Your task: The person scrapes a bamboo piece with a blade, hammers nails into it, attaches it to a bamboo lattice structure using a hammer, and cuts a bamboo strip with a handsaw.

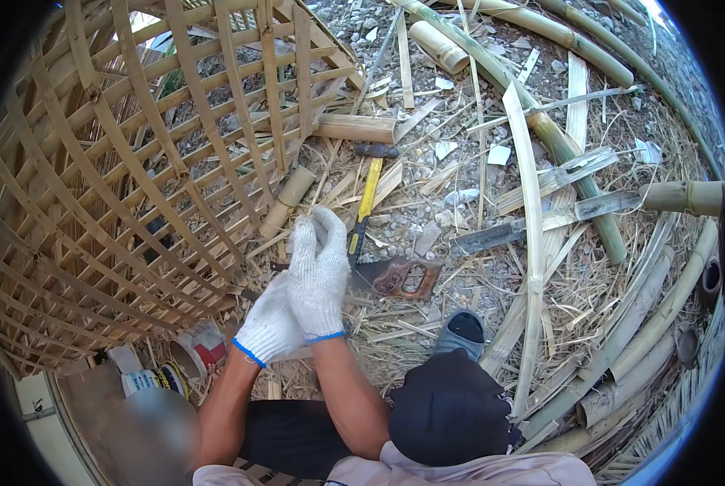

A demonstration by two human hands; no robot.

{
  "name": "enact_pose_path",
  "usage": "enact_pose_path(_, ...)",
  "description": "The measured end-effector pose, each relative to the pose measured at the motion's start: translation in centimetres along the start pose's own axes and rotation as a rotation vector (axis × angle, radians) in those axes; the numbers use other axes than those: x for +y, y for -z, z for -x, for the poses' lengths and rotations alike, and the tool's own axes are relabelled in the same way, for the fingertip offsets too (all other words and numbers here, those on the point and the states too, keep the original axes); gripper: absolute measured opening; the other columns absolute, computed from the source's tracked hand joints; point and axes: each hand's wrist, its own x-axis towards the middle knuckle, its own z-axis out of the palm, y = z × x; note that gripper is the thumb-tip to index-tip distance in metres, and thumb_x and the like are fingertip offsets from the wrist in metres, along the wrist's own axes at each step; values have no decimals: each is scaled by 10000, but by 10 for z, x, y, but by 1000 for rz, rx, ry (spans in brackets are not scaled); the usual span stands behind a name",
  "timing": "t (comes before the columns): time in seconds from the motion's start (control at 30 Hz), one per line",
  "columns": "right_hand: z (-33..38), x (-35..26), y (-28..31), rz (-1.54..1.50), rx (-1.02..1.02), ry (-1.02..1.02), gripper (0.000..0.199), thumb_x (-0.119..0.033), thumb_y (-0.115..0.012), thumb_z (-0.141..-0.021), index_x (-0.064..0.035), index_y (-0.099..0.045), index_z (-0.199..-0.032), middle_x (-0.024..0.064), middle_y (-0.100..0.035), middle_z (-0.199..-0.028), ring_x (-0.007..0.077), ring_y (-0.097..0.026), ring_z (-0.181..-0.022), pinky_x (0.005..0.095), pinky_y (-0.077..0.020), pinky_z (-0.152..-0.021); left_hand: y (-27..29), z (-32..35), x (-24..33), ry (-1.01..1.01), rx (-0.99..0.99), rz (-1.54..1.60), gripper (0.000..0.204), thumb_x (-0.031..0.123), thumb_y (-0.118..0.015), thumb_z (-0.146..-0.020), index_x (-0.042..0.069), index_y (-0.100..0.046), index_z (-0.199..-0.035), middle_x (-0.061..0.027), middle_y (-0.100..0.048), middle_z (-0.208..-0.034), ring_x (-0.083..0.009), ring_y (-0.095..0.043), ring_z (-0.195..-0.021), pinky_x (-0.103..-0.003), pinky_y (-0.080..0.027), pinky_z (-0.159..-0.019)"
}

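Both my hands wear white knit gloves with blue cuffs and are pressed together in front of me. My right hand lies over my left hand, its fingers stretched upward and holding nothing. The fingers of my left hand are hidden under the right one. Just beyond my hands lie a hammer with a yellow handle and a hand saw with a brown handle on the littered ground. A large open-weave bamboo basket stands at my left, close to my hands.
Split bamboo strips and whole bamboo poles lie across the gravel on the right. A long blade rests among them. A grey shoe and my dark-clothed knee are at lower right. Small containers sit beneath the basket.
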Motion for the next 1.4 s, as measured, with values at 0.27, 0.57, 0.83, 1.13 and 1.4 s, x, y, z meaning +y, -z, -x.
enact_pose_path(0.27,17,30,-19,-59,-40,10,434,-307,-598,-1089,14,-577,-1381,210,-691,-1277,285,-667,-1202,389,-502,-1050,9,79,-50,908,-144,2681,463,269,-609,-933,2,-631,-1311,-227,-636,-1359,-387,-591,-1290,-546,-400,-1152)
enact_pose_path(0.57,87,60,-69,211,-405,173,384,-262,-589,-1092,23,-594,-1348,122,-709,-1171,167,-670,-1110,324,-523,-979,45,170,-39,1229,-101,2659,375,309,-723,-905,-9,-664,-1095,-194,-649,-1093,-395,-611,-1113,-553,-415,-1096)
enact_pose_path(0.83,132,31,-123,315,-760,411,302,-220,-600,-1071,4,-634,-1270,175,-752,-1073,238,-739,-999,374,-566,-879,63,229,-30,1414,-165,2551,449,339,-759,-882,-26,-641,-1115,-198,-639,-1092,-413,-609,-1090,-562,-426,-1080)
enact_pose_path(1.13,-53,-4,-87,1348,-1054,1245,216,-276,-619,-1006,-97,-705,-1090,159,-729,-837,398,-717,-758,499,-554,-666,65,260,-68,1130,457,2893,632,369,-715,-900,29,-579,-1416,-185,-600,-1423,-373,-520,-1377,-519,-320,-1236)
enact_pose_path(1.4,-278,-44,84,1845,-354,770,314,-320,-597,-979,-60,-687,-1132,259,-738,-979,431,-732,-955,554,-576,-844,56,216,-31,1114,37,2909,514,331,-658,-996,47,-600,-1420,-169,-648,-1393,-345,-569,-1343,-492,-351,-1229)
